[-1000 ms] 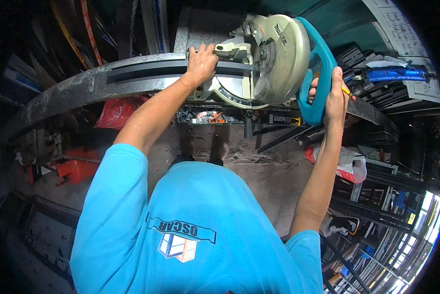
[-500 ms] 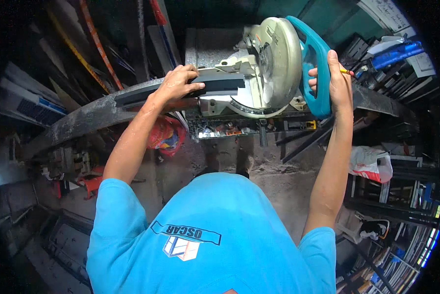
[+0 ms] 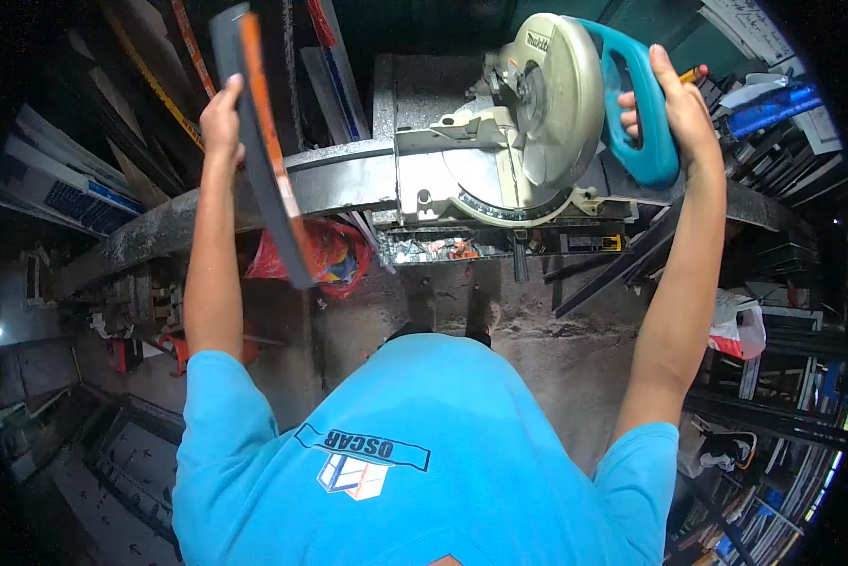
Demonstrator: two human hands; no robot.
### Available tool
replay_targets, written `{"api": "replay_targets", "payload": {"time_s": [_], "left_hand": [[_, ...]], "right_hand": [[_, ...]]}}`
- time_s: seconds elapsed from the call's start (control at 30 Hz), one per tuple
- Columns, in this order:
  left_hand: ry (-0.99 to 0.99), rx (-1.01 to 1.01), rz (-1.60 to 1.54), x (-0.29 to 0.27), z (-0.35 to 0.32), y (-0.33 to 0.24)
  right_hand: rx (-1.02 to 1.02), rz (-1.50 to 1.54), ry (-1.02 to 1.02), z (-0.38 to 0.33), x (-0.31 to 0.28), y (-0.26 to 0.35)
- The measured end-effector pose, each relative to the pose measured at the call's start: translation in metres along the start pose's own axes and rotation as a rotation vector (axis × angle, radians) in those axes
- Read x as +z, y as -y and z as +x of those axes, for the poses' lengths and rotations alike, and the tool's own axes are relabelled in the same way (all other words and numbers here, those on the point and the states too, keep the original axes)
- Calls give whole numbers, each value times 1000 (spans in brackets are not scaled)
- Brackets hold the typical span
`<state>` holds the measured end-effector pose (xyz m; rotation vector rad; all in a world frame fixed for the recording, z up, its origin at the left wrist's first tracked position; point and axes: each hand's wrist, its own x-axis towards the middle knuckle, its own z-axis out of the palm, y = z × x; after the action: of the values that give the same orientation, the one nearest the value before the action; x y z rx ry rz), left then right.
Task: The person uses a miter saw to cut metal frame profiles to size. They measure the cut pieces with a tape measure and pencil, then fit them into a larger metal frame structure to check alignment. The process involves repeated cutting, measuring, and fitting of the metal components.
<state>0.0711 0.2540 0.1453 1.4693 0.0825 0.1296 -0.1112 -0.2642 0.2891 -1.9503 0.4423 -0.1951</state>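
Observation:
Raised at the left, my left hand (image 3: 221, 127) is closed on a long dark grey metal profile (image 3: 261, 151) with an orange strip along one side. The profile stands steeply tilted, its lower end in front of the bench, apart from the saw. My right hand (image 3: 685, 115) is wrapped round the teal handle (image 3: 652, 156) of a mitre saw (image 3: 570, 90). A thin orange-yellow stick (image 3: 694, 74), perhaps a pencil, juts out by its fingers. The saw's head has a cream guard over the blade. Under it, the metal saw table (image 3: 443, 174) carries no workpiece.
A long dusty bench rail (image 3: 339, 181) runs either side of the saw. Below it hangs a red plastic bag (image 3: 344, 264). Strips and profiles (image 3: 126, 80) lean at the back left. At the right are a white and red bag (image 3: 737, 325) and stacked dark profiles (image 3: 773, 420).
My left hand has lifted the dark profile off the saw table and swung it left, upright. My right hand and the saw handle have shifted up and right in view.

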Motion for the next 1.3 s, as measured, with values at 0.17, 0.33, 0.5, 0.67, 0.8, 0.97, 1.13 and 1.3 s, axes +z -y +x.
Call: {"api": "replay_targets", "payload": {"time_s": [0.17, 0.33, 0.5, 0.67, 0.8, 0.97, 1.13, 1.3], "left_hand": [[-284, -377, -279, -31, -17, 66], [-436, -598, -462, -25, -38, 160], [-438, -690, -477, -1, -44, 174], [-234, -862, -254, -5, -59, 163], [208, -355, 587, 26, -96, 112], [509, 744, 1207, 121, -110, 93], [713, 684, 1560, 172, -100, 122], [825, 556, 1313, 164, -75, 140]], "right_hand": [[-10, -61, 54, 38, -13, 19], [120, 163, 41, 33, -1, 54], [127, 191, 76, 34, -3, 54], [134, 182, 75, 31, -1, 56], [133, 169, 83, 36, -1, 56], [90, 215, 217, 49, -14, 51], [63, 182, 224, 57, -17, 48], [18, 185, 251, 63, -19, 43]]}}
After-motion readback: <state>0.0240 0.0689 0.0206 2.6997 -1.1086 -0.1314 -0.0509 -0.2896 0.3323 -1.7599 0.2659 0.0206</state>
